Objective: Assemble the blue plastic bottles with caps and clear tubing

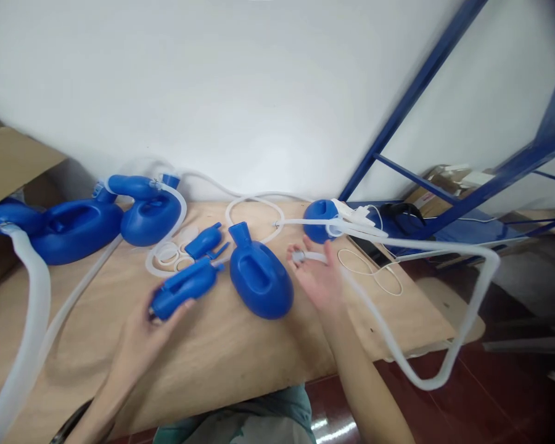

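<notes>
A blue plastic piece shaped like a small bottle with a handle slot (192,285) is in my left hand (160,327), its narrow spout pointing right. My right hand (315,277) is palm up, fingers curled at the end of a translucent white hose (379,320); a small metallic band shows near that end. Between my hands a blue plastic jug (261,280) lies on the wooden table (203,357), neck pointing away from me. Just beyond my left hand is another small blue piece (206,240), beside several pale rings (167,253).
Blue jugs with hoses attached (81,228) line the left back, by a cardboard box (13,160). Another blue container (321,219) is at the back right, near a phone (369,250) and a white cable (388,283). A blue metal frame (411,92) stands to the right.
</notes>
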The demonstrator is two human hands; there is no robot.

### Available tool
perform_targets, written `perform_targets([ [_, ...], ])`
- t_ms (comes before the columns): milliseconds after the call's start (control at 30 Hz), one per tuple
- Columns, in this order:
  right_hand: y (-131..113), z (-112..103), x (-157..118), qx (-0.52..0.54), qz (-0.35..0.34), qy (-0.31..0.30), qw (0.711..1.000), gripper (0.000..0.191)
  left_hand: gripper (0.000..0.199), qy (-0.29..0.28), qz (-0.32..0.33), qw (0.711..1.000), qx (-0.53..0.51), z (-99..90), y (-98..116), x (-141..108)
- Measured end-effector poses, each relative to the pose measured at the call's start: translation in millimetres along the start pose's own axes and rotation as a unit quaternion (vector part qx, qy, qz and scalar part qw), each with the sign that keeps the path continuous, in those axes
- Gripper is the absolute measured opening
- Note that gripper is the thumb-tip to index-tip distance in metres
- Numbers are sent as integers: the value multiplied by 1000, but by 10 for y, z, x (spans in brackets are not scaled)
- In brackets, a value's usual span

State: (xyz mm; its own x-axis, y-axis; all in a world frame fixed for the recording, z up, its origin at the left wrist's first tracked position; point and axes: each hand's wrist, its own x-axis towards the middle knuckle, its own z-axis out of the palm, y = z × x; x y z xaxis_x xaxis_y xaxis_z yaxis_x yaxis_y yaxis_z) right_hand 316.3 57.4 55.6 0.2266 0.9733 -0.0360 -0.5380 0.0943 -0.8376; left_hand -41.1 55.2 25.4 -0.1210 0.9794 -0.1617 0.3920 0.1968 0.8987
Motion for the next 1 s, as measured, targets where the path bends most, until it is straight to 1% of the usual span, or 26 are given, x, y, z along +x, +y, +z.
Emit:
perform_targets([
  [33,123,14,133,-30,25,4,999,55,77,82,67,993,54,-2,28,179],
  [67,224,20,230,-55,52,2,997,60,75,135,121,980,77,0,40,343],
  [100,293,14,290,-79,76,-1,994,64,73,173,160,967,97,3,36,487],
  [167,317,-36,309,-146,105,-27,983,70,64,186,204,952,133,6,-5,702],
  [200,277,-76,281,-204,98,-49,973,70,61,177,206,951,148,6,-34,774],
  [233,209,-122,239,-286,58,-64,954,68,59,164,200,952,162,6,-63,827],
  [267,120,-171,195,-377,-7,-67,924,62,56,153,189,955,170,7,-90,866],
  [300,14,-222,157,-456,-86,-57,884,54,54,143,178,958,174,9,-113,897],
  [367,-227,-328,130,-573,-238,9,784,38,52,127,166,961,182,20,-141,957],
  [400,-352,-383,151,-613,-284,52,736,34,52,120,162,961,189,27,-146,990],
  [433,-473,-442,195,-659,-310,95,678,34,55,113,157,961,198,33,-144,1023],
  [500,-681,-573,340,-763,-300,158,550,44,70,104,145,961,211,45,-126,1072],
  [533,-761,-645,428,-805,-273,174,497,49,79,113,146,960,210,53,-111,1075],
  [567,-821,-720,519,-834,-234,177,467,53,86,134,161,956,205,67,-92,1056],
  [600,-863,-796,606,-851,-189,170,459,55,89,161,191,948,199,92,-71,1009],
  [633,-888,-869,683,-857,-143,155,471,56,88,190,234,934,192,134,-47,933],
  [667,-900,-936,747,-851,-101,138,497,57,81,212,289,914,189,198,-18,828],
  [700,-902,-996,799,-835,-66,123,532,58,72,214,350,893,186,291,17,698],
  [733,-898,-1044,838,-816,-41,111,566,59,64,193,406,875,179,418,60,548],
  [767,-893,-1080,867,-799,-26,105,592,60,57,163,457,857,173,580,113,384],
  [800,-890,-1103,890,-786,-17,104,610,60,50,118,508,836,169,778,179,216],
  [833,-892,-1112,908,-779,-11,103,619,60,44,60,554,814,166,1008,256,52],
  [900,-921,-1093,949,-778,3,92,622,59,40,-54,598,787,140,1529,432,-233],
  [933,-949,-1069,978,-780,11,84,620,58,45,-114,592,786,137,1799,522,-339],
  [967,-984,-1037,1014,-782,19,78,618,58,58,-174,575,787,141,2059,604,-417],
  [1000,-1024,-1001,1061,-786,27,75,612,60,68,-211,547,795,158,2299,675,-465],
])
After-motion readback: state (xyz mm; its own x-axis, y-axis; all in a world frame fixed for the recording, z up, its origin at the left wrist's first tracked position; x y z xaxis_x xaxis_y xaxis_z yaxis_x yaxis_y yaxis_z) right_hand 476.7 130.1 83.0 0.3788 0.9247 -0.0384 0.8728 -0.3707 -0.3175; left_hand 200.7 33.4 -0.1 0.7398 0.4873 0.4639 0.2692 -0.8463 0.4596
